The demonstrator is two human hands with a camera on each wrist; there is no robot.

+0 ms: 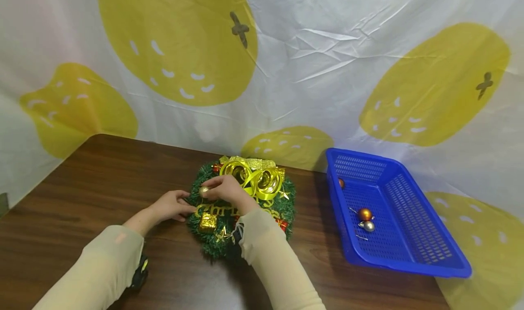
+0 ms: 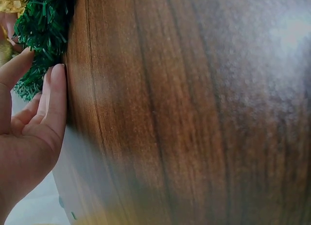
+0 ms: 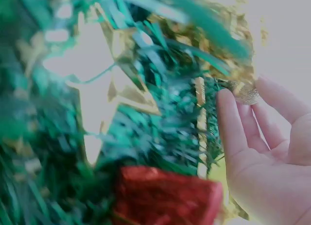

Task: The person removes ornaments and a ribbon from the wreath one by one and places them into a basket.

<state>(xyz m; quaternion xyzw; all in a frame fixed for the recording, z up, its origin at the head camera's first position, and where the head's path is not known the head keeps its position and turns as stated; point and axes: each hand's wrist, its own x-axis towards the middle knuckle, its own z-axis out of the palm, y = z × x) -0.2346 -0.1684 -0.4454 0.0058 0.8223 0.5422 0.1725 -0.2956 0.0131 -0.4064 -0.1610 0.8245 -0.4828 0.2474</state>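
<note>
Worktop looks smooth, so the green tinsel wreath lying on it could skid or twist if it's pushed hard from one side. L hand is at the wreath's left rim w/ fingers fairly straight, touching tinsel; prob. only light bracing. R forearm reaches across the wreath, so the sleeve could snag a pointy gold star or bend the gold lettering. R hand pinches a small gold ball b/w thumb & fingers at the wreath's upper left; being round, it could slip out & roll off, or sit loose if tinsel alone holds it.

Hard to see: lower-middle of wreath + part of the lettering, b/c R forearm covers them. Blue basket is off to the right w/ an orange ball and silver ball; another orange ball is half hidden by the side wall. L wrist cam is mostly wood & glare, wreath cut off at the edge, so can't tell how firmly it's held. R wrist cam's blurry up close; gold ball's mostly masked, no hook or loop visible.
</note>
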